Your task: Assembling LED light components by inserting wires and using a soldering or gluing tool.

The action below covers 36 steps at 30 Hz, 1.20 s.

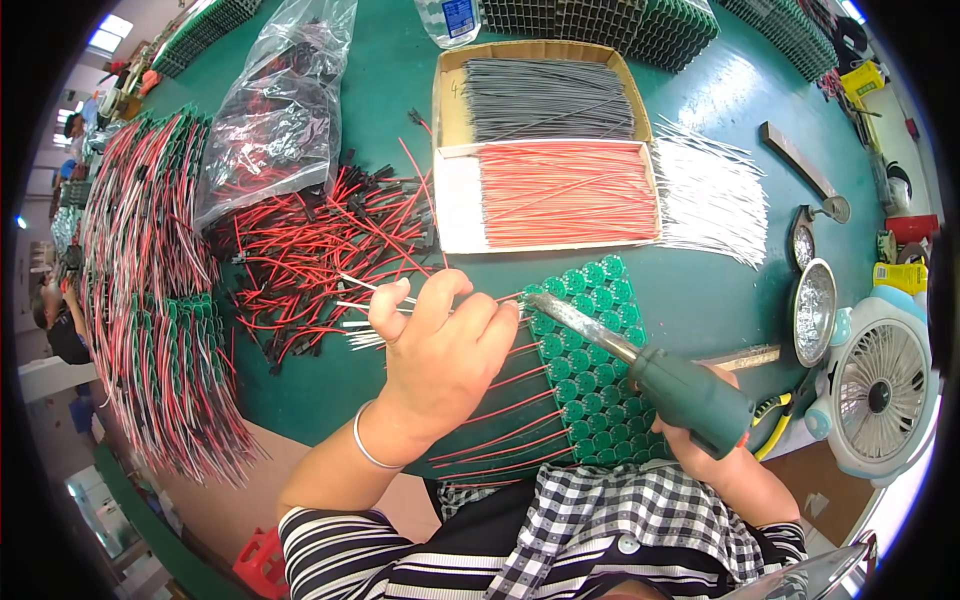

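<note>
Two hands busy: left hand [445, 345] pinches wires [365, 315], right hand [715, 445] grips soldering iron [640, 365]. Soldering step on green boards [590, 380]; next likely needs a steady tip.

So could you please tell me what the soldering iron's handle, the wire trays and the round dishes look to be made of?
The soldering iron handle looks like matte dark-green plastic or rubber: dull, with no glints. The right hand grips it. The wire trays look like plain brown cardboard, with raw, thin tan edges. The round dishes seem to be bare metal, as they shine silver with bright reflections.
</note>
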Each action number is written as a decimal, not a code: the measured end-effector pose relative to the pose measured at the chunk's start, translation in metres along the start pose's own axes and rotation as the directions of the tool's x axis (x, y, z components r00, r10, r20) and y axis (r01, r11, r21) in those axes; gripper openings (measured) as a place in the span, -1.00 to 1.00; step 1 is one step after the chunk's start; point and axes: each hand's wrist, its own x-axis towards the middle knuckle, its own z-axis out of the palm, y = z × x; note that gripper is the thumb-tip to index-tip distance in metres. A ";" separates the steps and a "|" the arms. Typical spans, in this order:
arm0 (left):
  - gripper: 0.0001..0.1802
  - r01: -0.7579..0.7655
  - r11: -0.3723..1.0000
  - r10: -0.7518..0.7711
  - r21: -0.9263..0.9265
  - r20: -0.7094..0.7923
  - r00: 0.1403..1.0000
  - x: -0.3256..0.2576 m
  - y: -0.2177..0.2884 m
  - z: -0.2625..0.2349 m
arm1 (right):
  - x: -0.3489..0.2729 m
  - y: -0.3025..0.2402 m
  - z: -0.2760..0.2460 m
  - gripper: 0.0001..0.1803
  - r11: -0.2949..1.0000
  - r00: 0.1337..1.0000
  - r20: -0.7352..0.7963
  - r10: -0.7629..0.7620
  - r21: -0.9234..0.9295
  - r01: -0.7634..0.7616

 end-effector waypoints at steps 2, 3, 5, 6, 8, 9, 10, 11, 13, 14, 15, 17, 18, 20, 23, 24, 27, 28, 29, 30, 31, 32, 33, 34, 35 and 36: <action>-0.88 0.001 1.000 -0.001 -0.004 0.001 1.000 0.000 0.000 0.000 | -0.001 0.001 0.001 -0.70 1.000 1.000 -0.017 -0.013 -0.003 0.013; -0.88 0.002 1.000 -0.002 -0.006 0.001 1.000 0.000 0.000 0.000 | 0.000 0.001 0.001 -0.71 1.000 1.000 -0.016 -0.018 -0.004 0.018; -0.88 0.005 1.000 -0.005 -0.008 0.000 1.000 0.000 0.000 0.001 | 0.002 0.000 0.000 -0.71 0.999 0.999 -0.008 -0.032 -0.009 0.032; -0.88 0.006 1.000 -0.006 -0.008 0.000 1.000 -0.001 0.000 0.001 | 0.002 0.000 0.001 -0.72 0.999 0.999 -0.011 -0.036 -0.008 0.036; -0.88 0.006 1.000 -0.006 -0.007 -0.001 1.000 0.000 0.000 0.001 | 0.001 0.001 0.003 -0.73 0.999 0.999 -0.031 -0.038 -0.006 0.038; -0.88 0.004 1.000 -0.004 -0.005 -0.003 1.000 0.000 0.000 0.002 | 0.002 0.001 0.002 -0.72 0.997 0.997 -0.034 -0.067 -0.036 0.066; -0.88 0.002 1.000 -0.002 -0.004 -0.005 1.000 0.000 0.000 0.002 | 0.002 0.002 0.002 -0.71 0.993 0.995 -0.036 -0.097 -0.066 0.094; -0.88 0.003 1.000 -0.003 -0.003 -0.003 1.000 0.000 0.000 0.002 | 0.005 0.004 0.000 -0.70 0.980 0.987 -0.019 -0.158 -0.124 0.155; -0.87 0.005 1.000 -0.005 0.000 0.002 1.000 0.000 0.000 0.001 | 0.004 0.003 -0.006 -0.72 0.994 0.995 0.020 -0.098 -0.054 0.099; -0.87 0.005 1.000 -0.005 0.001 0.004 1.000 0.000 0.000 0.001 | 0.002 -0.001 -0.011 -0.72 0.997 0.998 0.054 0.020 0.070 -0.024; -0.87 0.005 1.000 -0.005 0.002 0.006 1.000 0.000 0.000 0.001 | -0.001 -0.003 -0.013 -0.70 0.986 0.992 0.073 0.099 0.129 -0.108; -0.87 0.006 1.000 -0.006 0.005 0.009 1.000 0.000 0.000 0.000 | -0.007 -0.006 -0.016 -0.69 0.955 0.972 0.082 0.219 0.185 -0.230; -0.87 0.008 1.000 -0.008 0.006 0.009 1.000 0.000 0.001 0.000 | -0.007 -0.008 -0.017 -0.70 0.937 0.963 0.077 0.259 0.221 -0.270; -0.87 0.007 1.000 -0.007 0.009 0.007 1.000 0.000 0.001 -0.001 | -0.005 -0.016 -0.019 -0.70 0.880 0.937 0.074 0.342 0.326 -0.346; -0.88 0.002 1.000 -0.002 0.008 -0.017 1.000 0.000 0.001 -0.001 | -0.012 -0.014 -0.018 -0.70 0.893 0.947 0.018 0.321 0.326 -0.309; -0.88 0.001 1.000 -0.001 0.006 -0.035 0.999 0.000 0.002 -0.002 | -0.016 -0.011 -0.017 -0.70 0.917 0.958 -0.008 0.288 0.291 -0.273; -0.88 -0.006 1.000 0.006 -0.008 -0.046 0.999 -0.003 0.007 -0.006 | -0.009 -0.007 -0.016 -0.56 0.985 0.994 -0.005 0.110 0.137 -0.108; -0.88 -0.009 1.000 0.008 -0.015 -0.043 0.999 -0.004 0.009 -0.007 | -0.008 -0.006 -0.015 -0.51 0.991 0.997 0.004 0.079 0.107 -0.078; -0.88 -0.012 1.000 0.012 -0.018 -0.041 0.999 -0.006 0.010 -0.007 | -0.008 -0.008 -0.015 -0.55 0.990 0.996 0.017 0.089 0.105 -0.091; -0.88 -0.015 1.000 0.014 -0.020 -0.040 0.999 -0.008 0.011 -0.005 | -0.008 -0.008 -0.014 -0.59 0.993 0.997 0.018 0.072 0.089 -0.074; -0.88 -0.018 1.000 0.017 -0.022 -0.038 0.999 -0.009 0.011 -0.005 | -0.008 -0.008 -0.013 -0.62 0.996 0.998 0.019 0.055 0.074 -0.056; -0.88 -0.020 0.999 0.019 -0.027 -0.034 0.999 -0.009 0.012 -0.005 | -0.010 -0.004 -0.011 -0.67 0.999 1.000 0.008 0.009 0.045 -0.010; -0.88 -0.021 0.999 0.020 -0.032 -0.029 0.999 -0.009 0.013 -0.005 | -0.012 -0.003 -0.011 -0.71 0.999 1.000 0.008 0.003 0.032 -0.003; -0.88 -0.023 0.999 0.022 -0.036 -0.025 0.999 -0.008 0.013 -0.006 | -0.013 -0.003 -0.011 -0.74 1.000 1.000 0.009 -0.004 0.019 0.004; -0.87 -0.021 0.999 0.020 -0.042 -0.017 1.000 -0.008 0.013 -0.005 | -0.014 -0.006 -0.011 -0.77 0.999 0.999 0.022 0.030 0.022 -0.030; -0.87 -0.018 0.999 0.018 -0.047 -0.009 1.000 -0.008 0.013 -0.005 | -0.014 -0.007 -0.011 -0.79 0.999 0.999 0.029 0.045 0.022 -0.046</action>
